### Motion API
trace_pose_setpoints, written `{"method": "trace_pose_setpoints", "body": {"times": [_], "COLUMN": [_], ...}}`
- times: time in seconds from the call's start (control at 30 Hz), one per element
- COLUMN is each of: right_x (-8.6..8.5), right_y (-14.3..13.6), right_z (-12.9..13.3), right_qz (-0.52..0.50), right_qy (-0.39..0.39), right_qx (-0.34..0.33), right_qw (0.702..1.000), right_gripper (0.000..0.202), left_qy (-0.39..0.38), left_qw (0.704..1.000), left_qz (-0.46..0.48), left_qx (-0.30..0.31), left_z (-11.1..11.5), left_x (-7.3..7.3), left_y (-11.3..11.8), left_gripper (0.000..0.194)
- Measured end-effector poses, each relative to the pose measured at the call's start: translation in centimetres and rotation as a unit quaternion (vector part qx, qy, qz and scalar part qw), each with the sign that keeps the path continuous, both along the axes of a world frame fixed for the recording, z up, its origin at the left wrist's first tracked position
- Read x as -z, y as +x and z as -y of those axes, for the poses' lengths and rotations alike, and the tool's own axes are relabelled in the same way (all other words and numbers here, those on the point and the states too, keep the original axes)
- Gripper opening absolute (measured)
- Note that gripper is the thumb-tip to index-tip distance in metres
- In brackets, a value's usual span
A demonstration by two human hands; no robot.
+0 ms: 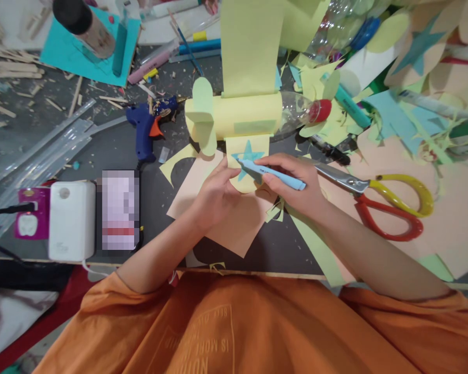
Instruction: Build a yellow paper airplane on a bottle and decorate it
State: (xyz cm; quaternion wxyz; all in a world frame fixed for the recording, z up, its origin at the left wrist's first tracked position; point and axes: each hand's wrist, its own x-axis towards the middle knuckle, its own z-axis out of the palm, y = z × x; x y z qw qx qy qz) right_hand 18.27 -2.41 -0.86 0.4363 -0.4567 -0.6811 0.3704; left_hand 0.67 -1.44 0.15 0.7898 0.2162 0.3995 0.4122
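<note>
Light-blue plastic is the marker (284, 177), held narrowly by the fingers of the right hand (306, 174), with its tip at the teal star (253, 155). This star lies on a yellow paper flap (263, 143), in front of the wrapped bottle (214, 117); the left hand (218, 189) holds the flap's lower left edge with bent fingers. Scissors (354, 183) lie just beside the right hand, so room there is small. More open tabletop (158, 179) shows between the left forearm and the glue gun (142, 124).
</note>
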Motion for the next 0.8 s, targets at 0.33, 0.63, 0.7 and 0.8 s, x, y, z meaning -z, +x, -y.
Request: {"method": "trace_pose_setpoints", "body": {"times": [0.33, 0.63, 0.7, 0.8], "right_x": [0.04, -0.02, 0.01, 0.05], "right_y": [0.09, 0.1, 0.14, 0.14], "right_z": [0.04, 0.0, 0.01, 0.04], "right_qz": [0.0, 0.007, 0.011, 0.008], "right_qy": [0.006, -0.006, -0.004, -0.004], "right_qx": [0.009, -0.003, 0.001, 0.005], "right_qw": [1.0, 1.0, 1.0, 1.0], "right_gripper": [0.017, 0.019, 0.019, 0.019], "left_qy": [-0.007, -0.015, -0.017, -0.006], "left_qw": [1.0, 1.0, 1.0, 1.0], "left_qz": [-0.007, -0.012, -0.013, -0.005], "left_qx": [-0.001, -0.001, -0.004, 0.0], "left_z": [-0.09, -0.05, -0.06, -0.06], "left_x": [-0.16, -0.15, -0.21, -0.26], "left_y": [0.03, -0.05, -0.01, 0.04], "left_gripper": [0.023, 0.023, 0.023, 0.023]}}
